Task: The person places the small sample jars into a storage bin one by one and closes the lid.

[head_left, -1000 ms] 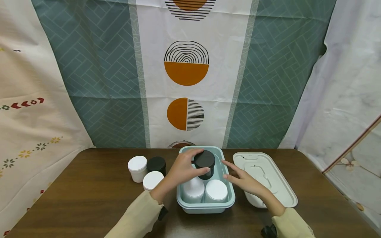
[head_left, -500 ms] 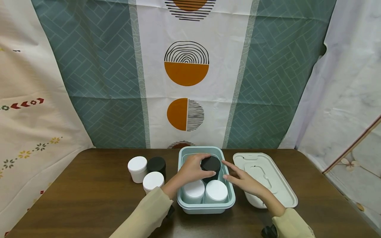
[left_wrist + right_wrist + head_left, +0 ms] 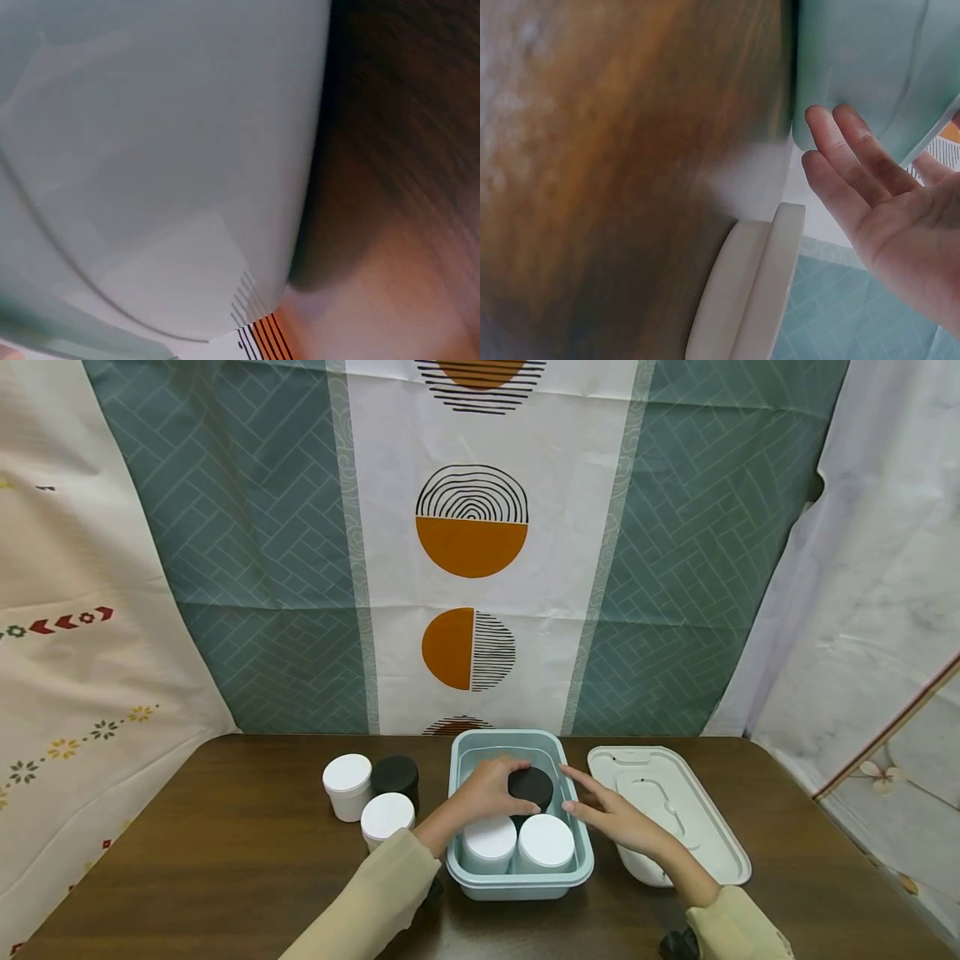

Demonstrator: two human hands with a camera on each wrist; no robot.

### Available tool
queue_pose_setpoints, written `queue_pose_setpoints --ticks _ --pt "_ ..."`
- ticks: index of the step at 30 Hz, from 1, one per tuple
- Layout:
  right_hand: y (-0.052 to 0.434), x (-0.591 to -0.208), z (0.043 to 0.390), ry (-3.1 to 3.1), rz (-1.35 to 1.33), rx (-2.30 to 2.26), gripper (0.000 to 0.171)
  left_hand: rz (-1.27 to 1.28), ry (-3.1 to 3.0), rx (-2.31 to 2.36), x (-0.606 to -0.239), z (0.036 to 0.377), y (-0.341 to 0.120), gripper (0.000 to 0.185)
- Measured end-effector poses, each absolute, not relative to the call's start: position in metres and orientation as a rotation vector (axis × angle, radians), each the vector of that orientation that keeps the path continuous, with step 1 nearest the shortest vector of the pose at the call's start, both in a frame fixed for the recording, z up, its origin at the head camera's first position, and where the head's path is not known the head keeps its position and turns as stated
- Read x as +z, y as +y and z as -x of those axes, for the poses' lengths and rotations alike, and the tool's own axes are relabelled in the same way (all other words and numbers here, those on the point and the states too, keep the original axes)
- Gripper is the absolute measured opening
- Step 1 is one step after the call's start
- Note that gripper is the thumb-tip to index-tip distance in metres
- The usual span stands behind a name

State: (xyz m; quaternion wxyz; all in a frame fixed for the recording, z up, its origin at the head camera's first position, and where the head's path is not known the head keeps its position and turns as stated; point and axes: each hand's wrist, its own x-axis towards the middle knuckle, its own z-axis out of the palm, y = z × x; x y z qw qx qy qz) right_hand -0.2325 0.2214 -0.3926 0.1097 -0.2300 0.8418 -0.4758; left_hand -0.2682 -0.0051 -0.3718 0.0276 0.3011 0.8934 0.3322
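Note:
A black round jar [image 3: 531,787] stands low inside the pale blue-green bin [image 3: 521,891], and my left hand [image 3: 483,797] holds it between thumb and fingers. In front of it, side by side in the bin, are two white-lidded jars, the left one [image 3: 489,842] and the right one [image 3: 546,842]. At the bin's right rim is my right hand [image 3: 622,821], its fingers spread and loosely bent. The right wrist view has this hand [image 3: 907,225] against the bin's outer wall [image 3: 862,60]. Only the bin's side [image 3: 165,165] fills the left wrist view; the left hand is hidden there.
Left of the bin, a white jar [image 3: 347,787], a second black jar [image 3: 396,777] and another white jar [image 3: 387,817] stand close together on the brown table [image 3: 225,860]. A white lid [image 3: 690,810] lies to the right. Patterned cloth [image 3: 472,552] hangs behind.
My left hand has moved the black jar right, then lowered it deeper into the bin behind the two white-lidded jars. The right hand has stayed at the rim.

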Motion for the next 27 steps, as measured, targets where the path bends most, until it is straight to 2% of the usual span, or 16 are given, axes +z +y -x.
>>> queue_pose_setpoints --ticks 14,27 --pt "0.222 -0.394 0.234 2.42 0.684 -1.446 0.061 -0.886 2.59 1.099 -0.366 0.266 -0.008 0.054" --pt "0.221 -0.393 0.232 2.439 0.688 -1.435 0.061 -0.869 2.587 1.101 -0.359 0.259 -0.016 0.055"
